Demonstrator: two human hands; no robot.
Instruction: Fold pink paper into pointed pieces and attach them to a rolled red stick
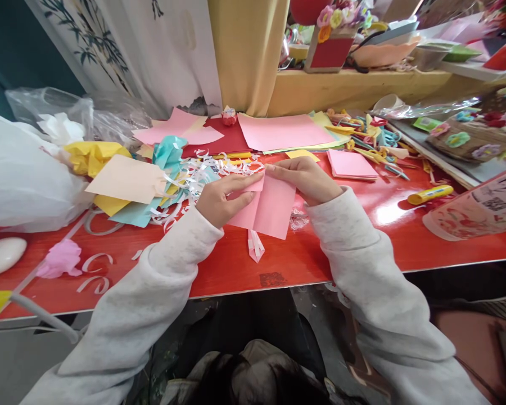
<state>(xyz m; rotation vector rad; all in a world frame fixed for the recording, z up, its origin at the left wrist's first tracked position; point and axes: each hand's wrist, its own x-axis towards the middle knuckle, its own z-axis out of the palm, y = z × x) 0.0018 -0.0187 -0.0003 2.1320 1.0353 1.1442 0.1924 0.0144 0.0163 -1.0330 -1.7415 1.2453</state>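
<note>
A pink sheet of paper [278,207] with a crease down its middle is held up between my two hands above the red table. My left hand [227,197] pinches its upper left part, where a flap is folded over. At the top edge, the thumb and finger of my right hand [306,179] close on the paper. Just below the sheet lies a small folded pink paper piece [256,246]. A stack of pink paper squares [352,164] sits beyond my right hand. Curled white paper strips [202,174] are heaped behind my left hand.
Left are a white plastic bag [29,174], a peach paper square [129,179] and a crumpled pink paper [61,259]. A yellow tube [430,194] and a printed cup [476,211] stand right. Large pink sheets [284,132] and colourful scraps [375,138] lie at the back.
</note>
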